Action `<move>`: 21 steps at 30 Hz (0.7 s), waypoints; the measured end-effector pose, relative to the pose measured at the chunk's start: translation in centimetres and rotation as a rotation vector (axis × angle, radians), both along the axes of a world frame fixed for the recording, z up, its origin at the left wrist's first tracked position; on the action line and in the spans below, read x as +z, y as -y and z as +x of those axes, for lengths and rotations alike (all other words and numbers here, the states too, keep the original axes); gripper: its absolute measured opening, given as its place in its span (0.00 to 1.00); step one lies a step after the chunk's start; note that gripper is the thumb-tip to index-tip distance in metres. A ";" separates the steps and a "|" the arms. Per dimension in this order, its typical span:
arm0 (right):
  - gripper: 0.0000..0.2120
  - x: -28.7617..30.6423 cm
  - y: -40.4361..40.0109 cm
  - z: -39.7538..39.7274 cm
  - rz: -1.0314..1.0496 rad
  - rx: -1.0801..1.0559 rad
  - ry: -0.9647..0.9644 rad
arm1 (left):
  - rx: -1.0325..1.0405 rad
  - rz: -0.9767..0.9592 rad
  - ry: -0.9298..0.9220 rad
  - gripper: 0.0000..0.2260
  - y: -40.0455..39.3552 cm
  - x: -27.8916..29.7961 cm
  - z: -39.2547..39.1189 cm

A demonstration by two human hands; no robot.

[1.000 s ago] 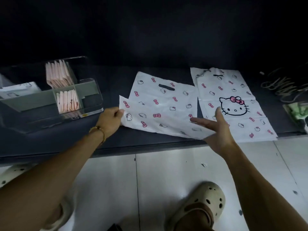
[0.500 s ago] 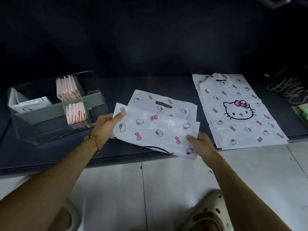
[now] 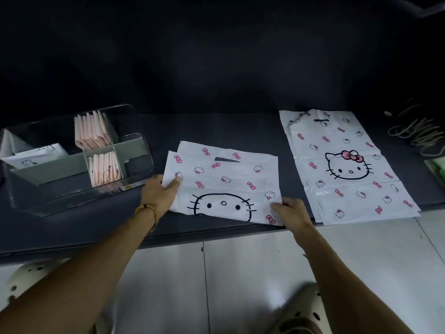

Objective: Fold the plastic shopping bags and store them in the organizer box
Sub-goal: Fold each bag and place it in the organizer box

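Both hands are on the half-folded bag (image 3: 224,184) at the counter's (image 3: 216,131) front edge: my left hand (image 3: 160,192) presses its left edge with flat fingers, my right hand (image 3: 291,212) pinches the near right corner. Its long axis runs left to right between them, and the box (image 3: 142,162) lies just left, nearer my left hand.

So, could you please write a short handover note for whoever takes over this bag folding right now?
Left hand: fingers pressing the left edge of the middle bag.
Right hand: gripping that bag's near right corner.
The bag lies on the dark counter, folded once, upside-down cat face on top.
Stack of flat bags waits to the right, unfolded.
Organizer box on the left already holds folded bags in its compartments.
Left: finish folding this bag, store it, then do the stack.
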State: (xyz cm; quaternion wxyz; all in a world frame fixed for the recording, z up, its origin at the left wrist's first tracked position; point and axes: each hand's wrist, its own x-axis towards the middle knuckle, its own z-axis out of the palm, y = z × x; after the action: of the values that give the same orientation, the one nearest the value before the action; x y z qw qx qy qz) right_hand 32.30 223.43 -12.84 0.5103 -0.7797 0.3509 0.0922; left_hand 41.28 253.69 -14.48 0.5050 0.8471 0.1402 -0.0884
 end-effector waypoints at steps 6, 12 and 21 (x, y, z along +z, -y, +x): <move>0.07 -0.7 -0.4 0.8 -0.146 0.000 -0.033 | -0.055 -0.050 -0.033 0.06 -0.6 -0.1 -0.5; 0.11 -1.2 -0.3 0.9 -0.349 0.063 0.013 | -0.186 0.368 -0.061 0.13 0.4 -0.2 0.2; 0.19 -1.5 -0.1 2.1 -0.522 0.127 -0.030 | -0.234 0.700 -0.023 0.16 0.9 -0.3 0.3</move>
State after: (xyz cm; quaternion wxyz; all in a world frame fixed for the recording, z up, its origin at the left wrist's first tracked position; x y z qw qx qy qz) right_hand 34.37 223.53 -14.29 0.2801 -0.9039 0.3206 0.0418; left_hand 41.55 252.79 -14.82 0.1697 0.9777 0.0700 -0.1019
